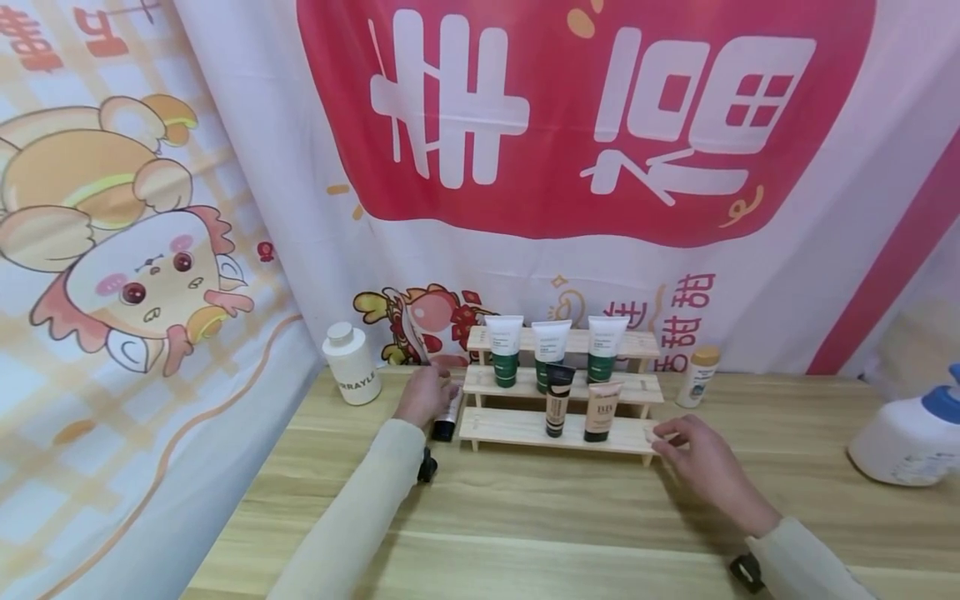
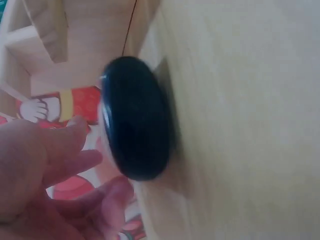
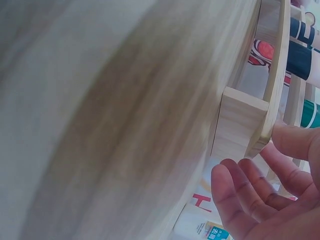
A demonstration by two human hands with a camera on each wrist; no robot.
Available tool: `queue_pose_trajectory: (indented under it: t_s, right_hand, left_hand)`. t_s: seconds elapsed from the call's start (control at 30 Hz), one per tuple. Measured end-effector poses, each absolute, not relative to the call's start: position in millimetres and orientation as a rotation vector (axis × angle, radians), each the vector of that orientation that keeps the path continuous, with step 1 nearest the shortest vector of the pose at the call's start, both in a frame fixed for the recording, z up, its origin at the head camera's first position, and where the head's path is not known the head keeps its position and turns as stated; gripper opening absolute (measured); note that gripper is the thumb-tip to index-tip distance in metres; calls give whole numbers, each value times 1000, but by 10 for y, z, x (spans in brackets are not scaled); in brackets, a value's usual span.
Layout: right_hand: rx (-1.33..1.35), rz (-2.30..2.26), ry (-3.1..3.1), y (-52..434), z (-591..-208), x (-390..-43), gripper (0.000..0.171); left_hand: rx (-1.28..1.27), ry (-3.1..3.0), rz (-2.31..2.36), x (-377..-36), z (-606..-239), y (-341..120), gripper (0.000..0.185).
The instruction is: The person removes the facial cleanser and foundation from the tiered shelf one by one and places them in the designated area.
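Observation:
A three-step wooden rack (image 1: 517, 427) stands at the back of the wooden table. Three white tubes with green caps (image 1: 504, 350) stand on its upper steps. A black-and-tan tube (image 1: 558, 400) and a beige tube (image 1: 602, 411) stand lower down. My left hand (image 1: 424, 395) is at the rack's left end and holds a tube standing on its black cap (image 1: 445, 429). In the left wrist view that cap (image 2: 137, 117) rests on the table beside my fingers (image 2: 65, 145). My right hand (image 1: 693, 454) touches the rack's right end (image 3: 245, 125) with relaxed fingers (image 3: 235, 190).
A white jar (image 1: 351, 364) stands left of the rack, and a small capped bottle (image 1: 698, 377) right of it. At the far right is a white pump bottle with a blue top (image 1: 911, 437). Printed cloth hangs behind and to the left.

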State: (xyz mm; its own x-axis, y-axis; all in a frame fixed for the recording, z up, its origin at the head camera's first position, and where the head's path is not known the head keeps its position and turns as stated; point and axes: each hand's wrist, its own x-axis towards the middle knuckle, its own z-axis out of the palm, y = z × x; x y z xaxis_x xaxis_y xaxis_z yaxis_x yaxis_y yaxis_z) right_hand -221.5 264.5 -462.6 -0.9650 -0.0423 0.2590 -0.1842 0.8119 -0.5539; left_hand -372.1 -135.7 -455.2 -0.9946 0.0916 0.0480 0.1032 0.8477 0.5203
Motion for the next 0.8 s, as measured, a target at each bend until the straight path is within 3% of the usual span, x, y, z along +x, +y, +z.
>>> queue_pose_trajectory:
  t_s: [0.27, 0.6, 0.8]
  right_hand:
    - [204, 879, -2751, 2636, -4649, -2208, 17]
    - [210, 861, -2746, 2653, -4632, -2208, 16]
    - [198, 870, -2752, 2648, -4634, -2225, 16]
  left_hand:
    - [-291, -2743, -846, -3447, -4375, -1324, 32]
    - [-958, -2252, -818, -2835, -3872, -828, 42]
    - [-1081, -2236, -780, -2707, -3884, -505, 54]
